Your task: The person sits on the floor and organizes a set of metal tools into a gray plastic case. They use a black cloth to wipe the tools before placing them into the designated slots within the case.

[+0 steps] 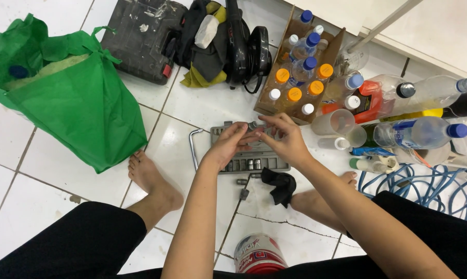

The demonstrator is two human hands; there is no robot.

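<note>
Your left hand [228, 144] and right hand [285, 137] met over the far part of the grey socket set tray [254, 164], and between their fingertips you pinched a small metal socket [252, 125]. Both hands were closed narrowly on that piece, the left from the left side, the right from above and to the right. The socket was held just above the tray's far edge, not seated in any slot.

The tray lay on the white tiled floor [192, 108] between your bare feet. A bent metal handle [193, 147] lay at its left edge. Near the tray's near edge lay a crumpled black cloth [280, 186] and two loose small metal pieces [243, 188].

Farther off stood a cardboard box of capped bottles [295, 72]; more plastic bottles [414, 132] and a coiled blue hose [424, 186] lay to the right. A green bag [73, 98] sat at the far left, with a dark tool case [140, 36] beyond it.
</note>
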